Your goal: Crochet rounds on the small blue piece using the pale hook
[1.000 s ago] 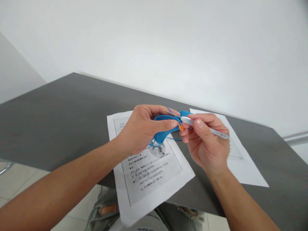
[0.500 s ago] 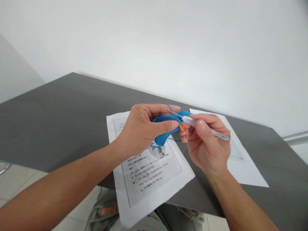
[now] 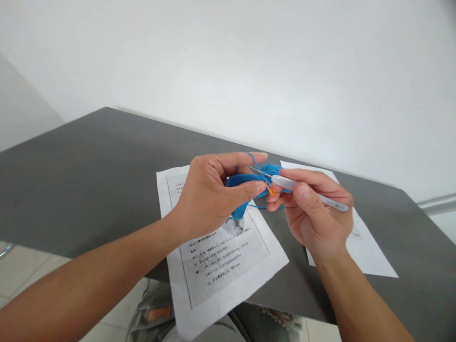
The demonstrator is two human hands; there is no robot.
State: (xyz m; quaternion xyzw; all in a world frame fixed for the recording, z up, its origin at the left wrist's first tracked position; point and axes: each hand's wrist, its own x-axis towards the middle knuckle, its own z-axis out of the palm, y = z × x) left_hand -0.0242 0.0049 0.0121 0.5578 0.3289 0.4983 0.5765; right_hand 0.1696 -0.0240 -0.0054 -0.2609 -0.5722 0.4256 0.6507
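One white wall [image 3: 228, 71] rises behind a dark grey table [image 3: 107, 190], matt and smooth-looking from where I stand. Upon it lie a printed sheet [image 3: 242, 285], overhanging the near edge, and a second sheet [image 3: 366, 251] at right. Left hand [image 3: 210, 197]: thumb and fingers pinched on a blue stitched piece [image 3: 242, 179], forefinger extended. Right hand [image 3: 315, 209]: thumb and forefinger clamped on the handle of a hook [image 3: 285, 183]. The piece, raised above the printed sheet, looks light, soft and apt to stretch; it is best pinched flat near its worked edge. The hook seems light and stiff, best held at its broad grip. An orange marker [image 3: 271, 190], beside the left thumb tip, appears easily knocked. The yarn strand [image 3: 253, 159] over the left forefinger looks pliable and liable to slip
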